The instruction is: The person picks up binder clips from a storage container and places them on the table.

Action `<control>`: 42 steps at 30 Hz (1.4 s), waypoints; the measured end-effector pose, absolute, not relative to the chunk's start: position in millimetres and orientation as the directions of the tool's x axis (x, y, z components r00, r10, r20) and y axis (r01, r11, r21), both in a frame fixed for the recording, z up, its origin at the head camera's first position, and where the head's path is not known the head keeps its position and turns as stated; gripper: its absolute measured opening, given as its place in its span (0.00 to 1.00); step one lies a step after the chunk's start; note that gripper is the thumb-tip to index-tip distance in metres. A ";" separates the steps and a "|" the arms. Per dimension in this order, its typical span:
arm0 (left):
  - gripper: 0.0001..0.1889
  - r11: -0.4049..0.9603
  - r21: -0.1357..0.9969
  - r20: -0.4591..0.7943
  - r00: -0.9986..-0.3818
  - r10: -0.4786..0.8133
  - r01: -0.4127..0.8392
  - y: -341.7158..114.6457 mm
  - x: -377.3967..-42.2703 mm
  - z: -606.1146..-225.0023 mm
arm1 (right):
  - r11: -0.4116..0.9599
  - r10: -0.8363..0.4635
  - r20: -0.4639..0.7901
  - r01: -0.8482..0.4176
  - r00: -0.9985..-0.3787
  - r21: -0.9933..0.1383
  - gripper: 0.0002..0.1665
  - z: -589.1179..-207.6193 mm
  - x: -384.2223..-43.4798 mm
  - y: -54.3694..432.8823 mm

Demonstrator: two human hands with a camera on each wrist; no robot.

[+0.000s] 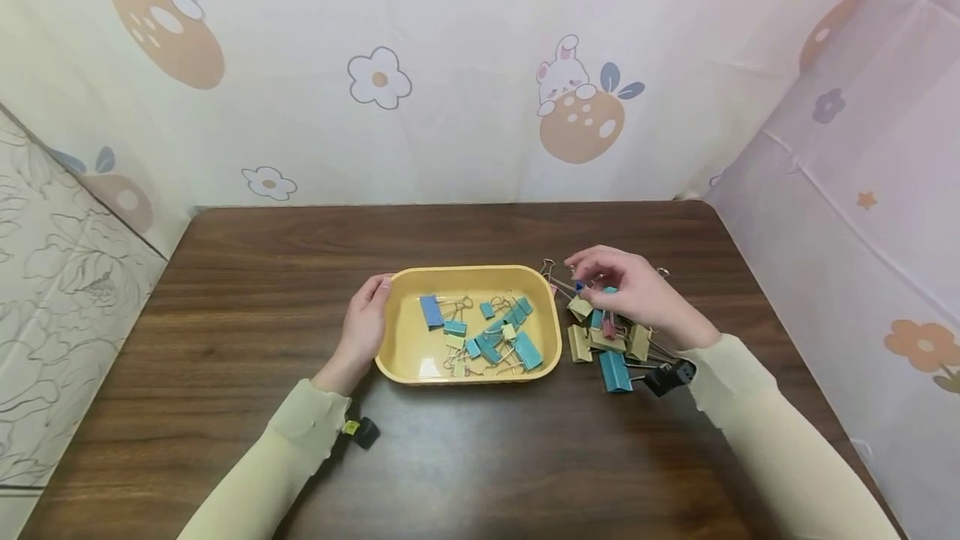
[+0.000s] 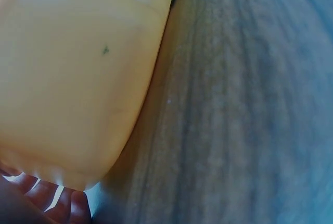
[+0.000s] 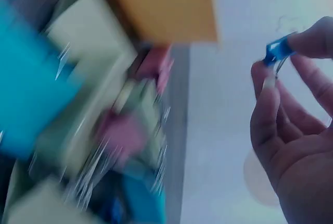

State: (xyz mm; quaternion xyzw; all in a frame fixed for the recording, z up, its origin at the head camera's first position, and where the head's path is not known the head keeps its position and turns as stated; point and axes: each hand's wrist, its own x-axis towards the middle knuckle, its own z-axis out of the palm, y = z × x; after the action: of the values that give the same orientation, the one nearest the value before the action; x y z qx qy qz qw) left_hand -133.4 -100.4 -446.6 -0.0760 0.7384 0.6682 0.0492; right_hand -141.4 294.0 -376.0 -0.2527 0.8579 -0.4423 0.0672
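The right wrist view shows a small, shiny blue metal binder clip pinched in the fingertips of the right hand, its fingers bent, over the heap of mixed-colour metal binder clips. I judge it light, stiff, slightly slick, hardly fragile; best held across its body. The left hand grips the shallow yellow plastic tray by its left end.
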 end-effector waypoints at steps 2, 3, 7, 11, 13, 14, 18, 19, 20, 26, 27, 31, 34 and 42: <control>0.20 0.098 0.979 -0.177 -0.983 -0.047 -0.181 -100.9 -132.9 -446.1 | 0.555 -0.481 0.123 -0.410 -0.868 -0.724 0.12 -382.5 -138.2 302.9; 0.20 0.098 0.978 -0.178 -0.983 -0.046 -0.182 -101.0 -132.4 -445.6 | 0.590 -0.484 0.125 -0.428 -0.866 -0.685 0.12 -385.4 -136.3 306.1; 0.21 0.093 0.979 -0.178 -0.983 -0.043 -0.182 -101.2 -132.7 -446.1 | 0.693 -0.504 0.064 -0.448 -0.862 -0.565 0.12 -395.5 -131.6 312.5; 0.20 0.094 0.980 -0.172 -0.984 -0.046 -0.176 -100.6 -133.7 -446.4 | 0.758 -0.510 -0.007 -0.446 -0.860 -0.476 0.14 -400.9 -131.6 315.1; 0.20 0.095 0.981 -0.167 -0.985 -0.046 -0.171 -100.3 -133.8 -446.0 | 0.775 -0.505 -0.030 -0.438 -0.862 -0.455 0.17 -401.1 -132.6 316.1; 0.20 0.096 0.981 -0.165 -0.985 -0.045 -0.169 -100.1 -133.8 -445.4 | 0.780 -0.502 -0.039 -0.432 -0.864 -0.452 0.18 -400.4 -133.0 316.3; 0.21 0.087 0.984 -0.150 -0.988 -0.034 -0.153 -99.7 -134.3 -444.5 | 0.761 -0.484 -0.055 -0.389 -0.873 -0.519 0.21 -393.7 -133.4 314.3; 0.21 0.081 0.985 -0.149 -0.988 -0.029 -0.151 -99.6 -134.4 -444.6 | 0.744 -0.481 -0.053 -0.375 -0.875 -0.553 0.21 -391.9 -133.2 313.1; 0.21 0.081 0.985 -0.150 -0.988 -0.024 -0.151 -99.6 -134.4 -444.6 | 0.721 -0.480 -0.046 -0.365 -0.876 -0.589 0.21 -390.0 -132.9 311.3; 0.21 0.090 0.985 -0.148 -0.989 -0.014 -0.149 -101.5 -133.4 -445.7 | 0.564 -0.490 0.081 -0.386 -0.868 -0.730 0.18 -376.0 -137.2 282.1; 0.21 0.094 0.985 -0.146 -0.989 -0.017 -0.147 -102.0 -133.0 -445.3 | 0.539 -0.495 0.095 -0.391 -0.864 -0.746 0.18 -372.8 -138.8 274.0; 0.21 0.110 0.983 -0.145 -0.989 -0.028 -0.148 -102.1 -132.2 -444.2 | 0.429 -0.546 0.094 -0.374 -0.832 -0.822 0.19 -362.0 -144.6 238.6; 0.21 0.117 0.981 -0.150 -0.988 -0.030 -0.152 -102.2 -132.0 -444.6 | 0.395 -0.603 0.066 -0.369 -0.795 -0.841 0.21 -358.7 -149.6 210.8; 0.21 0.113 0.983 -0.143 -0.989 -0.031 -0.145 -101.8 -132.6 -445.1 | 0.468 -0.734 -0.056 -0.444 -0.676 -0.764 0.29 -366.0 -167.1 148.4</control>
State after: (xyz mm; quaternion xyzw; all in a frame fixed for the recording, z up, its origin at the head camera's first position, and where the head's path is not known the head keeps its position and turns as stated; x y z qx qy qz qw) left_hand -132.6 -101.8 -445.1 -0.0591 0.7446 0.6635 0.0432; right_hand -167.1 148.4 -366.0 -0.3530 0.8347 -0.3762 0.1929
